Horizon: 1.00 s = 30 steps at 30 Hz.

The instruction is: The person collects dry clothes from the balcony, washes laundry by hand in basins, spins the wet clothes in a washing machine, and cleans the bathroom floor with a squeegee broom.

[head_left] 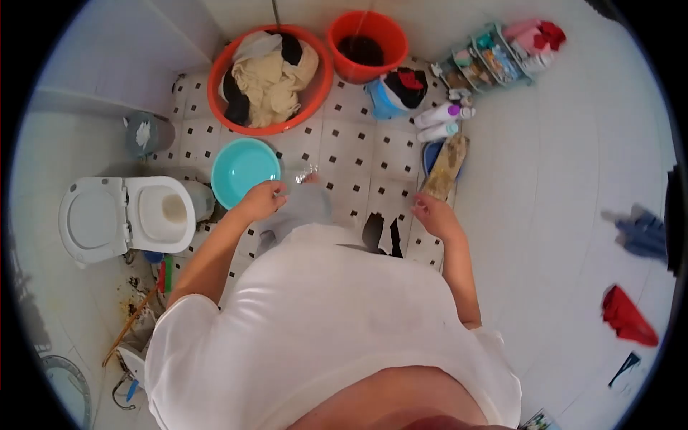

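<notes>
My left hand (265,199) hangs in the air by the near right rim of a turquoise basin (228,188), its fingers loosely bent and apart, with nothing in them. Over on the right, my right hand (432,213) is just below the lower end of a worn wooden board (448,166). Its fingers are relaxed and hold nothing that I can see; whether they touch the board I cannot tell. The board leans over a dark blue basin (430,155). Dark slippers or cloth pieces (373,231) lie on the floor between my hands.
A large orange tub (213,89) holds cream, grey and black laundry. Beside it are a red bucket (398,44) with dark contents and a light blue container (385,105) of clothes. Bottles (436,115) and a shelf rack (494,57) line the right wall. A toilet (161,215) stands left.
</notes>
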Motion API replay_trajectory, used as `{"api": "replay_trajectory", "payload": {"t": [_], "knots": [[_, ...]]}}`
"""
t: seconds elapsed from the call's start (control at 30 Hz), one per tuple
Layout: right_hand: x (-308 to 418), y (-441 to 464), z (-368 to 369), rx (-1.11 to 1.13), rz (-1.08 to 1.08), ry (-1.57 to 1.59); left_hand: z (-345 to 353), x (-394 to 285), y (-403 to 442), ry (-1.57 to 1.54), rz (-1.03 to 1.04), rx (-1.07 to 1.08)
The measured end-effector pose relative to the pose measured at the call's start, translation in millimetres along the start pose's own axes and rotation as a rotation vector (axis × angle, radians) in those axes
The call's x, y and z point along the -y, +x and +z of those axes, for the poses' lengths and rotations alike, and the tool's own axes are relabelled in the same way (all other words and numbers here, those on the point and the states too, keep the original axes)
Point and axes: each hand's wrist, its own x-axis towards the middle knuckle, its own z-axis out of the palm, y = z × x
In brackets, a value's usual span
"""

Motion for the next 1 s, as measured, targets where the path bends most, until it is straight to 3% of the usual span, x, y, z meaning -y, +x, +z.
{"api": "replay_trajectory", "payload": {"t": [0.07, 0.3, 0.53, 0.63, 0.67, 0.7, 0.73, 0.8, 0.87, 0.97, 1.0], "knots": [[15, 39, -23, 0.003, -0.027, -0.022, -24, -2, 31, -0.043, 0.083, -0.023], [27, 169, -87, 0.052, -0.097, 0.081, -96, -28, 109, -0.109, -0.002, -0.202], [24, 384, -156, 0.171, -0.313, -0.063, -99, -39, 143, -0.235, -0.374, -0.277], [50, 486, -205, 0.097, -0.431, -0.041, -90, -69, 164, -0.411, -0.503, -0.239], [50, 530, -215, -0.063, -0.457, -0.057, -86, -79, 176, -0.456, -0.519, -0.231], [73, 556, -241, -0.184, -0.402, -0.181, -88, -93, 189, -0.503, -0.514, -0.21], [89, 588, -259, -0.313, -0.493, -0.213, -86, -103, 199, -0.56, -0.509, -0.221], [85, 679, -288, -0.568, -0.867, -1.039, -81, -117, 222, -0.671, -0.493, -0.255], [116, 707, -298, -0.66, -0.711, -0.507, -81, -128, 238, -0.699, -0.507, -0.243], [141, 732, -301, -0.419, -0.349, -0.646, -77, -121, 255, -0.688, -0.527, -0.224], [142, 740, -302, -0.36, -0.335, -0.717, -77, -117, 262, -0.675, -0.53, -0.218]]}}
